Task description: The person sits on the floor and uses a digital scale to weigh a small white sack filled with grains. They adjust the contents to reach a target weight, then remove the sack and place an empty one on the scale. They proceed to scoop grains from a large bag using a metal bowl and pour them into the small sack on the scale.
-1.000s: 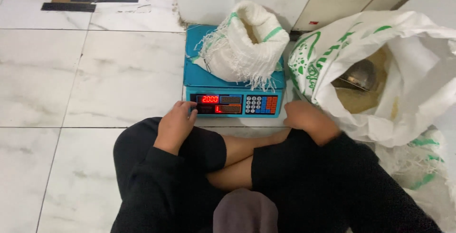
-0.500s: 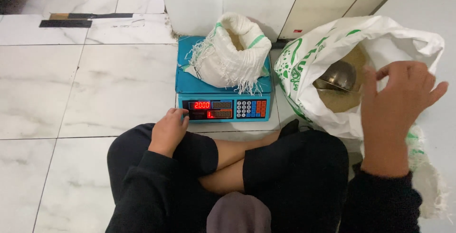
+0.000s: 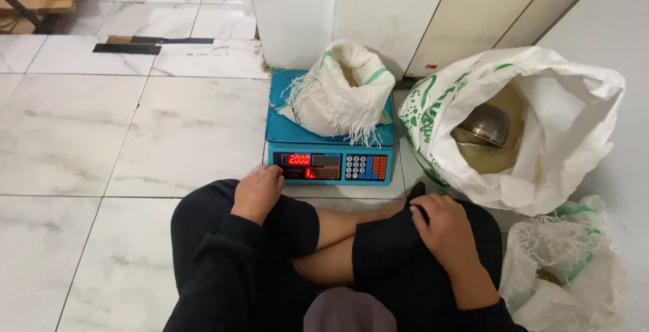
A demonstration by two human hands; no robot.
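Left hand (image 3: 257, 190): we rest it loosely curled on the left knee, holding nothing, just beside the scale (image 3: 330, 149). Right hand (image 3: 446, 227): we lay it flat and open on the right knee, empty. Small sack (image 3: 338, 92): sits on the scale. Big sack (image 3: 534, 122): stands open right of it, metal scoop (image 3: 483, 128) inside. Floor (image 3: 101, 136): white tile.

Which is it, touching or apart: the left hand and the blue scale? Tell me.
Cannot tell. In the head view the left hand rests on the knee right at the blue scale's front edge; no gap or contact shows plainly.
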